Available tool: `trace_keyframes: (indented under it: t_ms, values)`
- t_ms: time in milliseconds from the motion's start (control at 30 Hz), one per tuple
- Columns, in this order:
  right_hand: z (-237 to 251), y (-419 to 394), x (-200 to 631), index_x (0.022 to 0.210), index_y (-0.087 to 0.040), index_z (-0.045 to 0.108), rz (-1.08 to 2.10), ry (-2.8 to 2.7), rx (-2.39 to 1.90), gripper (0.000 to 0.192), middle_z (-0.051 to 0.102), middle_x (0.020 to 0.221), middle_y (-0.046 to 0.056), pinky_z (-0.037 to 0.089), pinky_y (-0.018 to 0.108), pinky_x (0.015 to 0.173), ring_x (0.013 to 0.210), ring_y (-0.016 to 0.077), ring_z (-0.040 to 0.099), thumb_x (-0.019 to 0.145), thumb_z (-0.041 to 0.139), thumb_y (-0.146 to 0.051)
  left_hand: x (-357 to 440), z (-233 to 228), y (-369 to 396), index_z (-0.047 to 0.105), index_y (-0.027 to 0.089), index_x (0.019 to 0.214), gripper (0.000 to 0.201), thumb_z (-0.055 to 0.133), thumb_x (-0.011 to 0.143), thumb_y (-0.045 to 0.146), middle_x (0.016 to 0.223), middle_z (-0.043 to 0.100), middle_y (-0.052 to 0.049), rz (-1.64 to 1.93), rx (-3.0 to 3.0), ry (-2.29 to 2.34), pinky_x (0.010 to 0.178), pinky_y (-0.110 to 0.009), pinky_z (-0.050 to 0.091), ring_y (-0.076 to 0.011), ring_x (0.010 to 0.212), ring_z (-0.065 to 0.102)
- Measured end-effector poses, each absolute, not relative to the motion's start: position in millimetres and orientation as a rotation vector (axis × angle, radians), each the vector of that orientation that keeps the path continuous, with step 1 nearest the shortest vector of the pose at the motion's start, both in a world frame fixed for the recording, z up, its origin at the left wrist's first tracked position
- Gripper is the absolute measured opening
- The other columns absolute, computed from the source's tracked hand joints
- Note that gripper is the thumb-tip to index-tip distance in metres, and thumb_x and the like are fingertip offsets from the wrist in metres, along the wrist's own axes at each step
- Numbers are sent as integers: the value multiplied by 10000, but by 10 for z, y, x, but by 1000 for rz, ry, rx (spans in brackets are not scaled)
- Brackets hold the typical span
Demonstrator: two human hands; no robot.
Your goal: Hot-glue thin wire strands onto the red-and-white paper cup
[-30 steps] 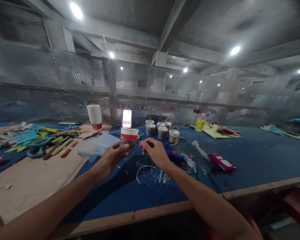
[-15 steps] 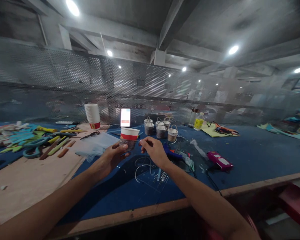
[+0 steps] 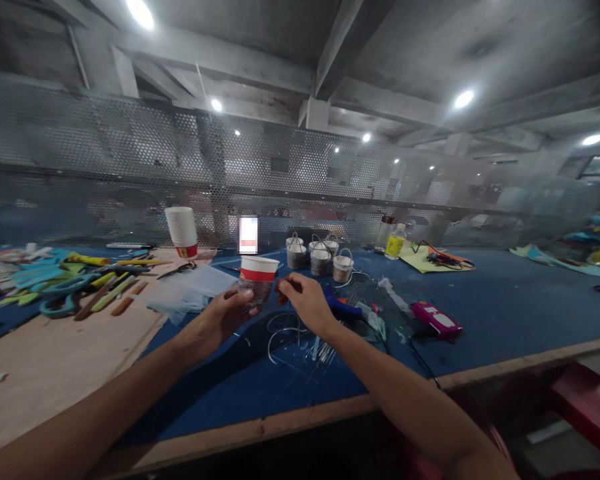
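The left hand (image 3: 220,320) grips the cup (image 3: 257,280) low on its wall, above the blue mat (image 3: 505,313) and just in front of the four small buckets (image 3: 320,257). The right hand (image 3: 305,300) is pinched narrow at the cup's right side; what it pinches cannot be told. The cup looks light and thin, easily crushed, so a loose hold near its stiffer rim suits it. Since half a second ago, the right fingers have closed in on the cup.
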State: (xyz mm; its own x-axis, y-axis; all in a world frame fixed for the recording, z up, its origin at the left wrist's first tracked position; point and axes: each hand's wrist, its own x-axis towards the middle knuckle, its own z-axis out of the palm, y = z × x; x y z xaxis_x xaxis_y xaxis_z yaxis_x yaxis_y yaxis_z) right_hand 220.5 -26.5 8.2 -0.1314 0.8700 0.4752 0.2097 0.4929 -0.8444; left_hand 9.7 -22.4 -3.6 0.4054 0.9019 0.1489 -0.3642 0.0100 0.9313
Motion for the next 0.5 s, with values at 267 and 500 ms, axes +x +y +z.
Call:
trace_keyframes:
  t_ms: [267,500]
  values:
    - [127,-309,2185,784,-207,669,796,-1613,-921,203,726,743,8,516,291,784,748,178,689,943,606,-316,127,-41,-257,807,199,1166,342,778,861,350,1310,761,-135,1079,1135,556,1071,-409,499,-317,1223,678]
    - [56,-218,2175,817,-194,690,825,-1570,-927,208,734,805,13,518,291,807,785,179,679,909,636,-372,126,-30,-259,809,190,1167,355,779,865,375,1157,799,-145,1071,1148,561,988,-385,529,-287,1116,713]
